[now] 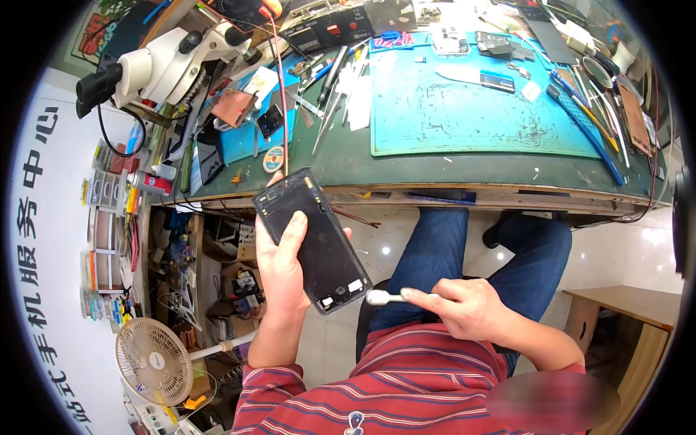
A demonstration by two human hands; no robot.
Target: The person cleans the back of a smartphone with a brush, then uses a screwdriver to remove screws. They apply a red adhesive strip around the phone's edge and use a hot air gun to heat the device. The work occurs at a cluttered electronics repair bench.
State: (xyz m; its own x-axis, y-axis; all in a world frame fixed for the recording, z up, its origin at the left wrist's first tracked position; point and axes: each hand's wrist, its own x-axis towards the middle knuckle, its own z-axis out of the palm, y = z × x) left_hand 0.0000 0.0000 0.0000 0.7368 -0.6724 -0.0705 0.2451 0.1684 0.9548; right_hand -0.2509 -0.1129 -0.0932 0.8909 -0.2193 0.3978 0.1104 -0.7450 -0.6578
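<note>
My left hand (281, 274) grips a black phone frame (325, 243) in front of the bench edge, thumb across its face and fingers round its far side. The frame is tilted, its lower end toward my lap, with two small white patches near that end. In my right hand (467, 308), closed round its handle, is a slim white toothbrush-like brush (378, 297). The brush's pale head lies close beside the frame's lower right corner; whether they touch I cannot tell.
A blue work mat (435, 130) lies on the cluttered green bench (341, 167). Tweezers, tools and phone parts lie around it. A microscope (163, 69) stands at the left. Below are shelves and a fan (154, 361); a wooden cabinet (627, 308) is at the right.
</note>
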